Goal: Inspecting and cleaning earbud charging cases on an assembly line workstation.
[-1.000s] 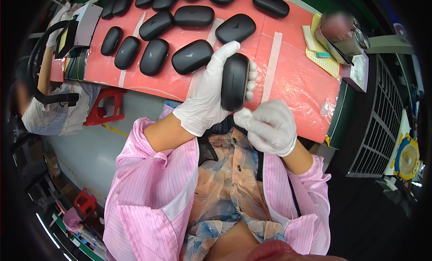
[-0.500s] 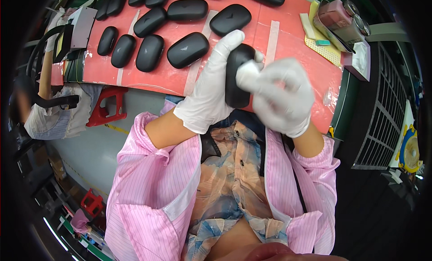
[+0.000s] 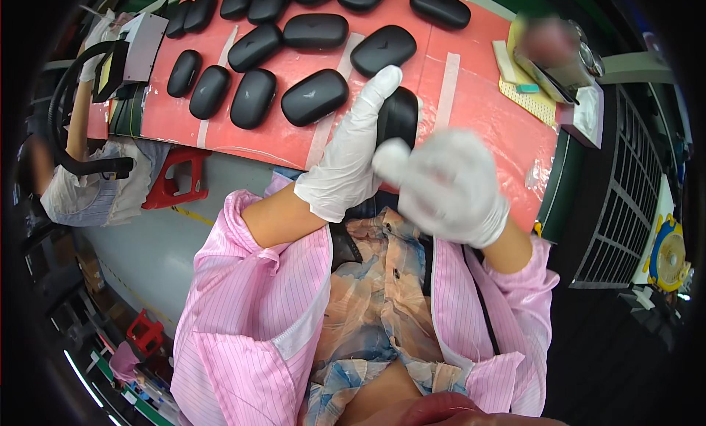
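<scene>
My left hand (image 3: 349, 143), in a white glove, grips a black rounded case (image 3: 401, 117) by its left side, with the thumb stretched up along it. The case is smooth and oblong, partly hidden by both hands. My right hand (image 3: 452, 183), also white-gloved and smeared by motion, is closed at the lower part of the case. From its fingertips sticks out a small white wad (image 3: 390, 160), perhaps cloth; its kind is not clear. Other black cases of the same shape, such as one near the thumb (image 3: 383, 50), lie beyond my hands.
A red mat (image 3: 482, 95) with pale tape strips covers the table. At the back right stand metal-lidded jars (image 3: 581, 55) beside a yellow pad (image 3: 526, 99) and a teal block (image 3: 525, 88). Far left, another person's gloved hand (image 3: 94, 44) is near a grey box (image 3: 143, 47).
My right hand has slid down the case with the white wad, toward me. The case sits slightly more upright and lower in view behind it. The view has shifted a little.
</scene>
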### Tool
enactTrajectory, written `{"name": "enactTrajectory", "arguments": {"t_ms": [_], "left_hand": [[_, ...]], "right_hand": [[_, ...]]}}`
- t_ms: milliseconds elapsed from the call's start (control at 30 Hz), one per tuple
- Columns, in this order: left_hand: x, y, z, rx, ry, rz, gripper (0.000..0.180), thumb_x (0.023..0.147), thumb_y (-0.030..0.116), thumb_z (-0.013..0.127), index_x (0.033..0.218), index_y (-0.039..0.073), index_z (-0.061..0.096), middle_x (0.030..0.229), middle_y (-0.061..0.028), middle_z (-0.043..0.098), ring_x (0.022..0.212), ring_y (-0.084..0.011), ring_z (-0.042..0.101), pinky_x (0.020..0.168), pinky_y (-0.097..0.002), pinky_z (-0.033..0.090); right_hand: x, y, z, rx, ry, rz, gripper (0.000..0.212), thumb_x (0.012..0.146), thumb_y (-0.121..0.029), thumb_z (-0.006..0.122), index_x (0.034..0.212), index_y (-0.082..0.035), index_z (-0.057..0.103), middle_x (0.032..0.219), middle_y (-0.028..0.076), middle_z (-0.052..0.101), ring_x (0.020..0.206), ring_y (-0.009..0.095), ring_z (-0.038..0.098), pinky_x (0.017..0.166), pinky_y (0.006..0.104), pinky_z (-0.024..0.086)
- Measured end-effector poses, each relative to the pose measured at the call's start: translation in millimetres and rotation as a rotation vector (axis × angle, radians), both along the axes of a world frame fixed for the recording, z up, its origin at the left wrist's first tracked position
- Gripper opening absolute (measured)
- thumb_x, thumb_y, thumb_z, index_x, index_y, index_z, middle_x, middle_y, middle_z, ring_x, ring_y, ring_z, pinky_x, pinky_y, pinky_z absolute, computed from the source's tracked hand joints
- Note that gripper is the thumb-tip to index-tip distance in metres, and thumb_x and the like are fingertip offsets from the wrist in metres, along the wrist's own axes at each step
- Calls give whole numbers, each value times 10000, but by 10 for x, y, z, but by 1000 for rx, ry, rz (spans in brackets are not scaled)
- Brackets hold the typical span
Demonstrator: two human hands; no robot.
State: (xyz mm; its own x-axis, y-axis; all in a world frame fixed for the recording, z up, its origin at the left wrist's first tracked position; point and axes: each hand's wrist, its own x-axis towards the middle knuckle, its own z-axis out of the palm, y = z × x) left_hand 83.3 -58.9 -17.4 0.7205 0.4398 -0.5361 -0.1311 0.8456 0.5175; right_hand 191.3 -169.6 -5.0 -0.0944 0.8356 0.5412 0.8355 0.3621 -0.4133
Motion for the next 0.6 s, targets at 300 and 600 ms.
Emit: {"name": "enactTrajectory", "arguments": {"t_ms": [300, 600], "left_hand": [[10, 57, -199, -542, -545, -155, 852, 865, 692, 475, 1308, -35, 503, 1283, -182, 563, 1175, -292, 554, 1061, -413, 413], [92, 81, -154, -350, -656, -175, 1055, 834, 796, 342, 1537, 33, 155, 1576, -232, 187, 1471, -320, 194, 1198, -463, 136]], "right_hand": [[166, -54, -46, 102, 392, -342, 284, 753, 85, 555, 976, -26, 692, 857, 70, 629, 735, 213, 567, 681, 330, 475], [-8, -173, -157, -38, 252, 102, 357, 612, 6, 612, 939, -81, 726, 761, 54, 598, 729, 228, 569, 648, 347, 441]]}}
